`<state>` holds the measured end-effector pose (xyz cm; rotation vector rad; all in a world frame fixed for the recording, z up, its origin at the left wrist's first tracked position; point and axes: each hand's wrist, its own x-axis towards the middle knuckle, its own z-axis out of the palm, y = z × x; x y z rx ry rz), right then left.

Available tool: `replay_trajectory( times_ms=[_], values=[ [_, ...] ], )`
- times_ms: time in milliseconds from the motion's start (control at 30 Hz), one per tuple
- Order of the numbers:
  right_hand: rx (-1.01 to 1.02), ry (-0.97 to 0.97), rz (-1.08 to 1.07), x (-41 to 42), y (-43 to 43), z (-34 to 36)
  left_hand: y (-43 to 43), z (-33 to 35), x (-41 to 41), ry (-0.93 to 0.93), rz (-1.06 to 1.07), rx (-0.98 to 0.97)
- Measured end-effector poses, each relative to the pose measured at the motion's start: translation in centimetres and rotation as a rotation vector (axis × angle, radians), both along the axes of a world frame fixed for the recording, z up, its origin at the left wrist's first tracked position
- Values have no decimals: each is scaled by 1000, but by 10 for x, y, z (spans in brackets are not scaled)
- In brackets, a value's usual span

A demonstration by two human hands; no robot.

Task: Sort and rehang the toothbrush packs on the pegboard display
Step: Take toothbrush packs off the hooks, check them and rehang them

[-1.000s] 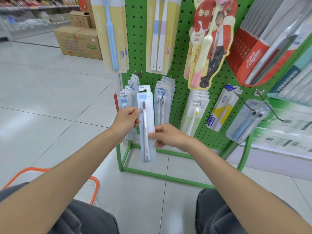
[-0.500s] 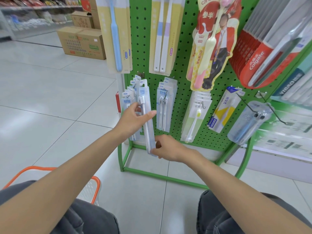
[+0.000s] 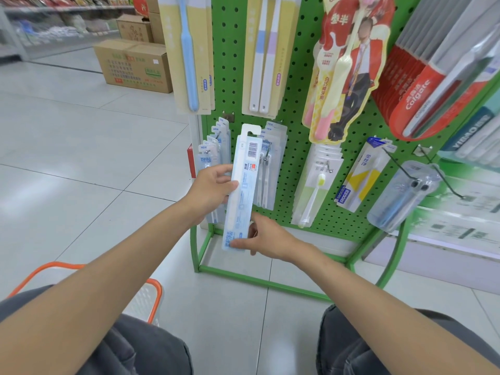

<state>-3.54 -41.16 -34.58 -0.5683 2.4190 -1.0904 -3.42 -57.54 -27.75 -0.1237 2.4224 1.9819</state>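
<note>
Left hand (image 3: 213,188) grips toothbrush pack (image 3: 244,182) mid-length, right hand (image 3: 269,239) pinches bottom end — barcode side showing. Step: orienting for rehang; next likely flip, hook onto matching stack (image 3: 207,159).

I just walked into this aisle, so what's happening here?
A person facing a green pegboard display holds one toothbrush pack in both hands, barcode side toward the camera. The left hand grips its middle; the right hand holds its lower end. The pack is on no hook yet, held in front of similar packs hanging low on the board.
</note>
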Motion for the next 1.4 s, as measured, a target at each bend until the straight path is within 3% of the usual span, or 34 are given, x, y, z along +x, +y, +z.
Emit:
replay_trajectory(
  times_ms=[267,533,733,1067,1267,1400],
  values=[
    [-2,-49,55,-1,-3,1,0,-4,-1,-62,-15,39],
    [-199,33,-158,-21,12,28,4,-13,1,-170,-212,51],
    [-421,159,-460,-31,23,52,3,-13,5,-230,-303,-83],
    [-600,46,-581,-30,20,63,5,-14,5,-227,-325,-39],
    [-882,-297,-579,-28,17,68,2,-15,4,-332,-427,164],
    [-843,-323,-448,-24,13,69,8,-16,5,-276,-350,2]
  ],
)
